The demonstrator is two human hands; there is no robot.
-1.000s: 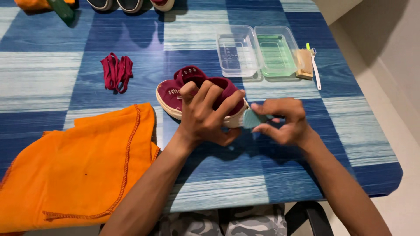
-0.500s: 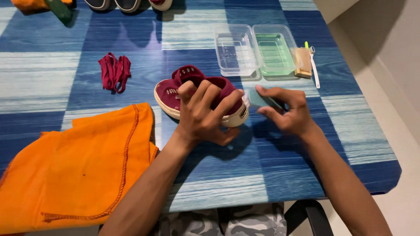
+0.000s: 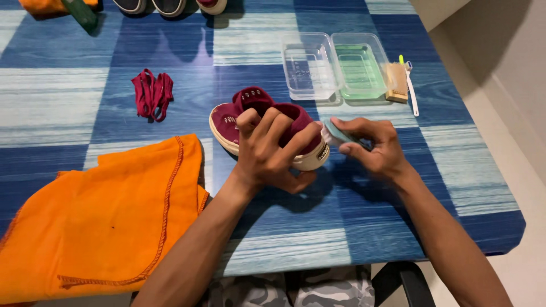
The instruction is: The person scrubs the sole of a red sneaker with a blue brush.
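Note:
A maroon sneaker (image 3: 242, 111) with a cream sole lies on the blue and white table (image 3: 85, 96), laces out. My left hand (image 3: 273, 150) grips it over the toe and holds it down. My right hand (image 3: 372, 146) pinches a small pale green sponge (image 3: 336, 132) and presses it against the sole's rim at the toe end.
Maroon laces (image 3: 152, 94) lie at the left. An orange cloth (image 3: 96, 219) covers the near left corner. Two clear trays (image 3: 335, 65), one greenish, stand behind the shoe, with a wooden brush (image 3: 396, 81) and a toothbrush (image 3: 410, 85) beside them. More shoes (image 3: 168, 5) line the far edge.
My right hand has brought the sponge up against the sole at the toe. My left hand keeps its hold on the sneaker.

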